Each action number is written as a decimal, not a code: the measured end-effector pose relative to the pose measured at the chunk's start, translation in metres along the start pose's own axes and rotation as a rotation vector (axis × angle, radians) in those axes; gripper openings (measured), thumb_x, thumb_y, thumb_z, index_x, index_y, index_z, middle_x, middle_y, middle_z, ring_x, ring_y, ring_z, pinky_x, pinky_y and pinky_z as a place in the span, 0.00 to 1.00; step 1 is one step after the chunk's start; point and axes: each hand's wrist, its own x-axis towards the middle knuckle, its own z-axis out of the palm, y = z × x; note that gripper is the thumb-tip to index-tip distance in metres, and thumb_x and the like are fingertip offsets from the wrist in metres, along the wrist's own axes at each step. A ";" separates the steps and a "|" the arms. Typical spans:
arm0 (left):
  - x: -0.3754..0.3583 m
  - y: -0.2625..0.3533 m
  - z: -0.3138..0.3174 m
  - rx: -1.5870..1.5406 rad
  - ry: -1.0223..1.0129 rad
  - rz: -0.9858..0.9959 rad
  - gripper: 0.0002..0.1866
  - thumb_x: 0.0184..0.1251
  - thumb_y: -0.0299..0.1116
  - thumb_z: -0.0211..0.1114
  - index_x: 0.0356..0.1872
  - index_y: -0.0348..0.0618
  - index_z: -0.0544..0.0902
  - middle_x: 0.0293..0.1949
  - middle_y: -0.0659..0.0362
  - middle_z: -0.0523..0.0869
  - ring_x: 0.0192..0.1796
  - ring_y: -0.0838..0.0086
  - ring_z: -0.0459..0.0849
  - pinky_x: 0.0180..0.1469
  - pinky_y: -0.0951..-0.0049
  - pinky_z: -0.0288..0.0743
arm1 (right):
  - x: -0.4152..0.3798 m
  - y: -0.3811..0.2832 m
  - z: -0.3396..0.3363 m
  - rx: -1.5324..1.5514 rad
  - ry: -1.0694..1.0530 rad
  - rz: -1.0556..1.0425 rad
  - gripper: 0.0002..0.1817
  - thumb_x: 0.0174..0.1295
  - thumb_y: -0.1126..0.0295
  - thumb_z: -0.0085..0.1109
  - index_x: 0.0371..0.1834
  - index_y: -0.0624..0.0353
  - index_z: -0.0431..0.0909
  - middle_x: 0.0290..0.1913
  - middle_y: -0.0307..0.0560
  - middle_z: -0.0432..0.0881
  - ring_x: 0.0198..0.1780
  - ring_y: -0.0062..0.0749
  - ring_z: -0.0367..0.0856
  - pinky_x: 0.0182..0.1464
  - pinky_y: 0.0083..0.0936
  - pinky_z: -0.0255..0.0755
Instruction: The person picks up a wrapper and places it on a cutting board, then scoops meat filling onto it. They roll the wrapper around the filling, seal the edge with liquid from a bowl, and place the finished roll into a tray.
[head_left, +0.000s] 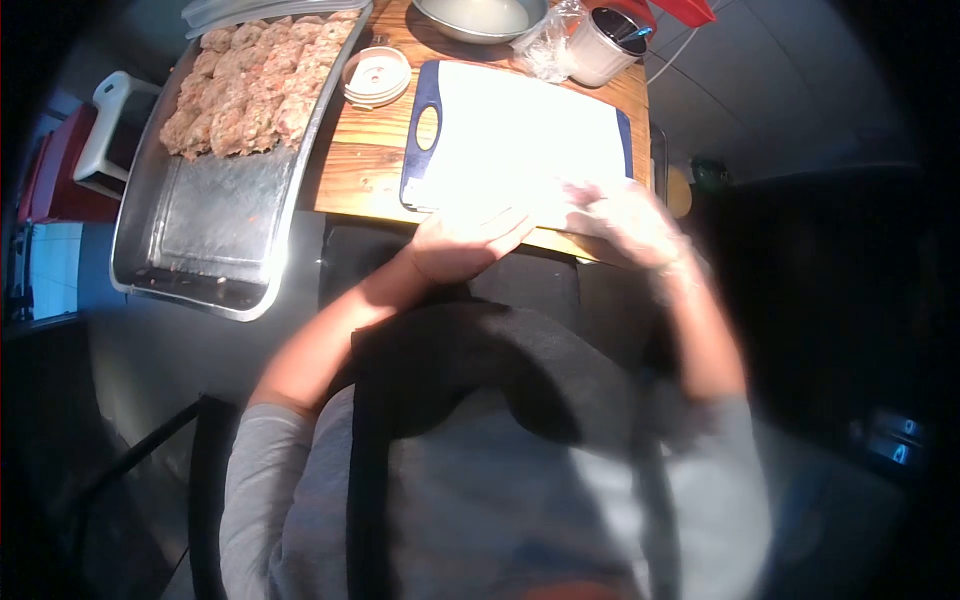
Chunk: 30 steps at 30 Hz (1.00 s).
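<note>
A white cutting board (520,125) with dark blue ends lies on the wooden table, its surface washed out by strong light. My left hand (465,248) is at the board's near edge, fingers stretched out and pointing right. Over the near right corner of the board is my right hand (635,228), smeared by motion and glare. Something thin, clear and shiny like plastic shows around its wrist. The right fingers are too blurred to make out.
At the left, a deep metal tray (215,225) carries rows of raw minced-meat portions (250,90) in its far half. Behind the board stand a metal bowl (480,18), crumpled clear plastic (550,42) and a white tub (600,55). Stacked round lids (377,75) sit beside the tray.
</note>
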 end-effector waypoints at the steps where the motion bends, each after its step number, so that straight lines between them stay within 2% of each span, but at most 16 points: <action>1: 0.000 0.002 0.000 0.013 -0.008 -0.012 0.15 0.62 0.34 0.62 0.49 0.46 0.87 0.51 0.61 0.87 0.56 0.71 0.84 0.58 0.71 0.78 | -0.018 0.020 -0.021 -0.023 0.003 0.001 0.33 0.70 0.47 0.49 0.68 0.62 0.74 0.58 0.52 0.85 0.59 0.39 0.82 0.67 0.33 0.68; 3: 0.001 0.002 -0.002 0.039 -0.002 -0.006 0.15 0.62 0.34 0.62 0.49 0.46 0.87 0.53 0.60 0.87 0.58 0.72 0.84 0.58 0.71 0.78 | -0.035 0.015 -0.014 0.190 0.163 0.092 0.37 0.71 0.43 0.46 0.71 0.63 0.70 0.54 0.51 0.86 0.60 0.39 0.81 0.69 0.37 0.66; 6: 0.003 0.004 -0.002 0.115 -0.003 -0.019 0.15 0.63 0.34 0.62 0.50 0.46 0.87 0.54 0.61 0.87 0.58 0.72 0.84 0.57 0.71 0.79 | -0.037 0.005 0.005 0.520 0.239 0.062 0.39 0.70 0.41 0.52 0.70 0.64 0.68 0.51 0.54 0.86 0.60 0.41 0.80 0.64 0.38 0.70; 8: 0.002 0.005 0.000 0.123 0.018 -0.035 0.15 0.63 0.34 0.63 0.50 0.47 0.87 0.53 0.61 0.87 0.57 0.72 0.85 0.56 0.71 0.80 | -0.025 0.002 0.005 -0.053 0.134 -0.187 0.35 0.70 0.46 0.54 0.69 0.63 0.69 0.49 0.57 0.85 0.56 0.46 0.82 0.60 0.39 0.73; 9: 0.000 0.004 0.002 0.100 0.040 -0.040 0.15 0.63 0.33 0.63 0.50 0.48 0.87 0.53 0.61 0.87 0.56 0.72 0.85 0.56 0.71 0.80 | -0.019 -0.001 0.001 -0.038 0.075 0.024 0.26 0.69 0.53 0.54 0.61 0.62 0.76 0.49 0.58 0.84 0.53 0.49 0.83 0.57 0.39 0.74; 10: -0.002 0.003 0.003 0.078 0.061 -0.045 0.15 0.63 0.33 0.64 0.50 0.48 0.87 0.53 0.62 0.88 0.55 0.72 0.86 0.55 0.71 0.80 | -0.019 0.009 -0.005 -0.048 0.177 -0.120 0.20 0.71 0.57 0.50 0.51 0.62 0.81 0.48 0.58 0.84 0.50 0.48 0.84 0.55 0.37 0.75; 11: -0.001 0.002 0.002 0.063 0.074 -0.048 0.15 0.63 0.33 0.64 0.50 0.49 0.87 0.53 0.62 0.88 0.55 0.73 0.86 0.55 0.71 0.81 | -0.019 0.003 -0.008 0.003 0.247 -0.149 0.20 0.71 0.58 0.50 0.49 0.63 0.82 0.49 0.58 0.84 0.50 0.49 0.84 0.55 0.36 0.75; 13: 0.001 0.002 0.000 0.030 0.102 -0.055 0.15 0.62 0.32 0.65 0.49 0.50 0.88 0.52 0.63 0.88 0.54 0.73 0.87 0.55 0.72 0.81 | -0.020 -0.011 -0.010 -0.028 0.243 -0.144 0.20 0.71 0.58 0.50 0.50 0.63 0.82 0.51 0.59 0.84 0.51 0.49 0.84 0.55 0.35 0.75; 15: -0.002 0.004 0.004 0.024 0.121 -0.076 0.14 0.62 0.33 0.65 0.49 0.52 0.88 0.51 0.64 0.89 0.54 0.74 0.87 0.55 0.72 0.81 | -0.023 -0.024 -0.005 -0.187 0.102 -0.067 0.22 0.70 0.57 0.50 0.56 0.63 0.80 0.52 0.59 0.84 0.53 0.49 0.84 0.56 0.35 0.75; 18: -0.004 0.004 0.005 0.040 0.108 -0.083 0.14 0.62 0.33 0.65 0.49 0.54 0.89 0.51 0.65 0.89 0.54 0.76 0.87 0.54 0.73 0.81 | -0.029 -0.030 -0.008 -0.135 0.211 0.010 0.23 0.72 0.57 0.49 0.61 0.63 0.76 0.56 0.59 0.83 0.57 0.50 0.82 0.59 0.36 0.74; 22: -0.005 0.005 0.007 0.086 0.098 -0.081 0.14 0.63 0.33 0.64 0.49 0.55 0.89 0.51 0.66 0.89 0.54 0.77 0.87 0.53 0.74 0.82 | -0.023 -0.035 0.006 0.005 0.169 -0.024 0.27 0.70 0.59 0.52 0.66 0.67 0.71 0.50 0.56 0.85 0.52 0.43 0.83 0.59 0.35 0.74; 23: -0.005 0.004 0.009 0.102 0.093 -0.088 0.14 0.63 0.33 0.64 0.49 0.56 0.89 0.52 0.66 0.89 0.54 0.77 0.87 0.53 0.74 0.82 | -0.016 -0.028 0.010 -0.139 0.166 0.005 0.26 0.70 0.59 0.54 0.66 0.64 0.73 0.53 0.57 0.85 0.55 0.45 0.83 0.60 0.36 0.74; 26: -0.010 0.008 0.010 0.098 0.077 -0.095 0.14 0.63 0.34 0.64 0.50 0.56 0.89 0.52 0.67 0.89 0.54 0.77 0.87 0.54 0.74 0.81 | 0.013 0.001 0.013 -0.305 0.211 -0.138 0.25 0.69 0.58 0.56 0.64 0.61 0.75 0.54 0.55 0.84 0.53 0.44 0.84 0.59 0.36 0.75; 27: -0.010 0.006 0.008 0.076 0.089 -0.086 0.14 0.63 0.34 0.64 0.50 0.56 0.89 0.52 0.67 0.89 0.54 0.77 0.87 0.54 0.74 0.81 | 0.027 0.002 0.002 -0.723 0.121 -0.148 0.23 0.70 0.56 0.56 0.63 0.58 0.77 0.55 0.52 0.84 0.53 0.39 0.83 0.58 0.35 0.75; 29: -0.007 0.003 0.007 0.093 0.097 -0.081 0.14 0.64 0.34 0.64 0.50 0.56 0.89 0.53 0.67 0.89 0.54 0.77 0.87 0.54 0.74 0.81 | 0.010 -0.011 -0.010 0.022 0.238 -0.049 0.25 0.75 0.57 0.50 0.68 0.59 0.73 0.54 0.49 0.83 0.53 0.32 0.81 0.59 0.32 0.74; 30: -0.007 0.005 0.007 0.121 0.084 -0.085 0.14 0.64 0.35 0.64 0.50 0.56 0.89 0.52 0.67 0.89 0.54 0.77 0.87 0.54 0.74 0.81 | 0.006 0.001 -0.005 0.212 0.275 -0.070 0.25 0.76 0.56 0.49 0.70 0.60 0.71 0.53 0.48 0.83 0.52 0.31 0.80 0.59 0.31 0.73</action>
